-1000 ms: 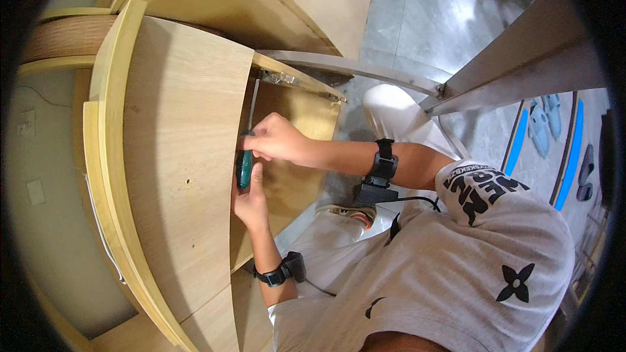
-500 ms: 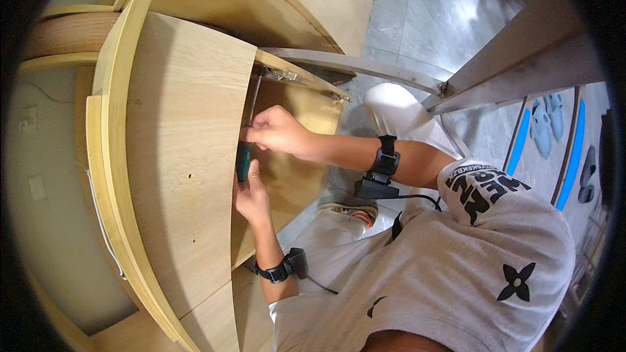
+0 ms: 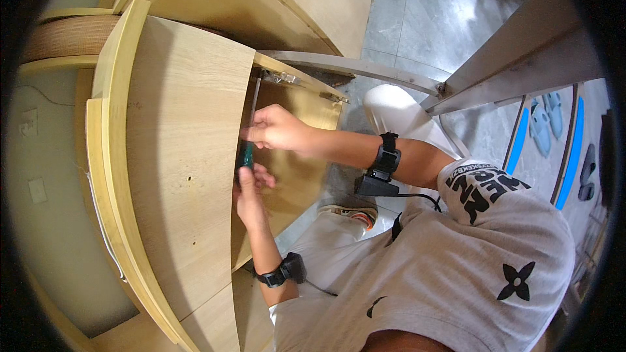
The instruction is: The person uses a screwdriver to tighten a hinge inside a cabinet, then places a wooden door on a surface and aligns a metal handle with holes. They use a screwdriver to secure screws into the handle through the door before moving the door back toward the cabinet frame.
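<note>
A screwdriver (image 3: 247, 154) with a teal handle stands along the inner side of a pale wooden cabinet panel (image 3: 189, 137). Its long metal shaft reaches up to a metal hinge (image 3: 282, 77) at the cabinet's top corner. My right hand (image 3: 279, 129) is closed around the screwdriver where shaft and handle meet, thumb and fingers pinched. Below it, my left hand (image 3: 251, 189) grips the handle's lower end, thumb against it. Its other fingers are partly curled and smeared by motion. The screw at the tip is too small to make out.
A second hinge part (image 3: 334, 98) sits on the door's edge. A grey metal bar (image 3: 365, 64) runs above my right forearm to a broad metal post (image 3: 508, 45). Another wooden cabinet (image 3: 313, 0) stands behind. Blue slippers (image 3: 540, 127) lie on the tiled floor at the right.
My left hand has slid slightly up the screwdriver's handle, and its fingers have shifted outward. My right hand stays nearly in place.
</note>
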`<state>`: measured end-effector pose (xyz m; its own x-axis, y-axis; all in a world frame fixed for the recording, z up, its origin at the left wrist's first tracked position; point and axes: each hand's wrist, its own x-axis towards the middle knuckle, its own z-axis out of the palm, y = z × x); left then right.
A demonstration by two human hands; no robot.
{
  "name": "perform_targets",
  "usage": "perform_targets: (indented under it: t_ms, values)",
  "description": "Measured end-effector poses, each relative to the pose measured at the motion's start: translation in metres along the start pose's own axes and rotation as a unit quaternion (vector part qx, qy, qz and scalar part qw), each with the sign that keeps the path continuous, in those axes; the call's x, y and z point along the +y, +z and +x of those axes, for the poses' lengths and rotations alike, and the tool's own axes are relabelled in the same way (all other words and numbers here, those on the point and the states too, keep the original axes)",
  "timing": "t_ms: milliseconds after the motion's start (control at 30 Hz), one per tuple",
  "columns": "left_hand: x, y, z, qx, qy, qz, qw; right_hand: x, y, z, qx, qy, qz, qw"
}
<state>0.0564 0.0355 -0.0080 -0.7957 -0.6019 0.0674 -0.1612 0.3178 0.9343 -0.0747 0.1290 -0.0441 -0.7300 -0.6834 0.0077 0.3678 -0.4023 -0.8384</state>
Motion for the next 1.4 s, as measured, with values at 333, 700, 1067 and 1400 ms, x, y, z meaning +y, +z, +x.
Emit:
perform_targets:
  t_ms: [333,700,1067,1400]
  values:
    - [-0.022,0.008,0.004,0.05,0.192,0.147,0.969,-0.005,0.004,-0.002,0.012,0.044,-0.006,0.999]
    - [-0.01,0.006,0.006,0.002,0.127,0.148,0.981,-0.012,-0.005,-0.008,-0.039,0.096,0.018,0.994]
    - [0.008,0.002,0.006,-0.145,-0.085,-0.067,0.984,-0.008,-0.003,-0.006,-0.031,0.094,0.038,0.994]
    - [0.007,0.007,0.015,-0.052,0.142,0.245,0.958,0.004,-0.001,0.005,-0.063,0.058,0.018,0.996]
